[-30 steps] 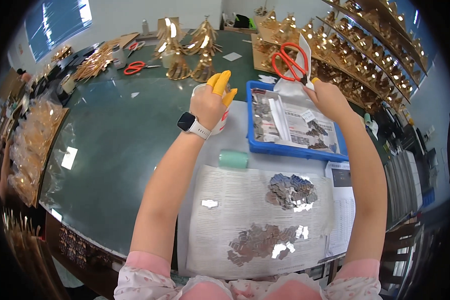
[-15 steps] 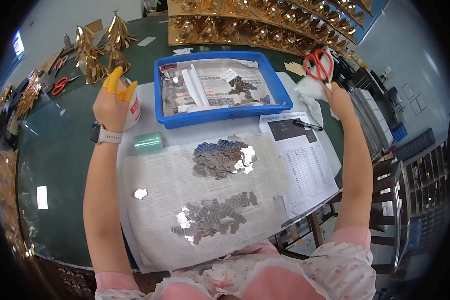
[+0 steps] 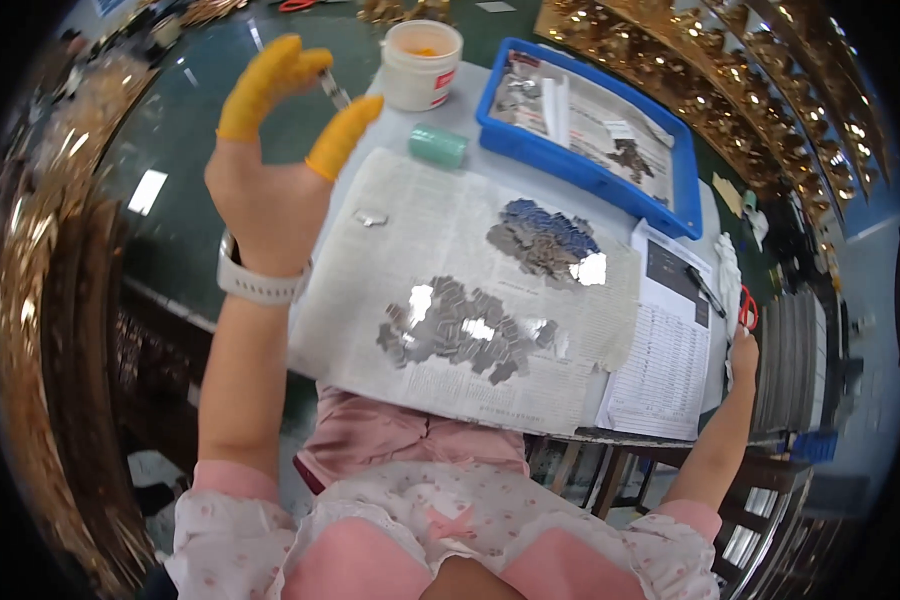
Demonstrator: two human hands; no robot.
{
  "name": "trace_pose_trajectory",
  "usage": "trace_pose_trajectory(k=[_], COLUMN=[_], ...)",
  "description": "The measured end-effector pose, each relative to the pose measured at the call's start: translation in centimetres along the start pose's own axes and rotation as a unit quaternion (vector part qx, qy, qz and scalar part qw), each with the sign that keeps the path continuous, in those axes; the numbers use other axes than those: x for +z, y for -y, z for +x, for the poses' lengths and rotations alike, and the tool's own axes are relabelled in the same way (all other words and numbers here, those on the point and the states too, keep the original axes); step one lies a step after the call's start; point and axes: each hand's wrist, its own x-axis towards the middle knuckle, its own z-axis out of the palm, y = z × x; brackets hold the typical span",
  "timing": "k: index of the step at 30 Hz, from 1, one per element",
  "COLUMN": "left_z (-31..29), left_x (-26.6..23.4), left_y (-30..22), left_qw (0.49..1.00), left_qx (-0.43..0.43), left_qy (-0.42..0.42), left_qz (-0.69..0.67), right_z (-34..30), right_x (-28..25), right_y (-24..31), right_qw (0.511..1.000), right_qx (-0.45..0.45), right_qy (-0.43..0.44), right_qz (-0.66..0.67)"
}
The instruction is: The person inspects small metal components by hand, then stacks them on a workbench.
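My left hand (image 3: 275, 205), with yellow finger covers and a pale-banded watch, is raised over the table's left side. Between its thumb and a finger sits a small, narrow, silvery piece (image 3: 336, 90), too small to name. Far right, my right hand (image 3: 742, 356) is closed on red-handled scissors (image 3: 748, 308), whose blades cannot be made out. A white tub (image 3: 420, 88) with orange material inside stands beyond the left hand, near a green cylinder (image 3: 438, 146). On the newspaper (image 3: 440, 215) lie two piles of small flat pieces, one grey (image 3: 460, 325), one blue and grey (image 3: 535, 240).
A blue tray (image 3: 570, 152) lined with newspaper holds white strips and dark pieces. A printed sheet (image 3: 655, 375) and a black pen (image 3: 707, 290) lie right of the newspaper. Gold foil decorations (image 3: 760, 80) line the back right; a crumpled white cloth (image 3: 728, 270) lies near the scissors.
The view has turned, shifting the tray and newspaper. My left hand has come away from the tub and now shows a small silvery piece. The scissors in my right hand are lower, at the table's right edge.
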Motion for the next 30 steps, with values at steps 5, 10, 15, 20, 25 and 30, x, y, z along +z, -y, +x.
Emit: trace_pose_trajectory(k=[5,10,15,20,25,30], left_z=[-9.0,-16.0,-17.8,-18.0,-19.9,-19.9], left_x=[-6.6,-9.7,-9.0,-9.0,-9.2,-9.9], left_y=[-4.9,-7.6,-9.2,-9.0,-8.5,-8.5], left_qw=[0.981,0.951,0.936,0.94,0.942,0.939], left_qx=[-0.155,-0.255,-0.295,-0.276,-0.265,-0.294], left_qy=[0.114,0.164,0.183,0.191,0.203,0.177], left_qz=[0.034,0.054,0.051,0.056,0.048,0.036], right_z=[-2.8,-7.4,-8.3,-28.5,-36.3,-38.1], right_x=[-1.8,-10.4,-10.0,-7.2,-2.8,-2.1], right_y=[4.0,15.2,26.0,50.6,62.5,64.5], right_qw=[0.996,0.972,0.923,0.779,0.675,0.711], right_qx=[0.003,0.072,-0.329,-0.578,-0.689,-0.663], right_qy=[0.008,-0.059,-0.111,0.075,0.02,0.059], right_qz=[-0.088,-0.214,0.163,0.231,0.265,0.228])
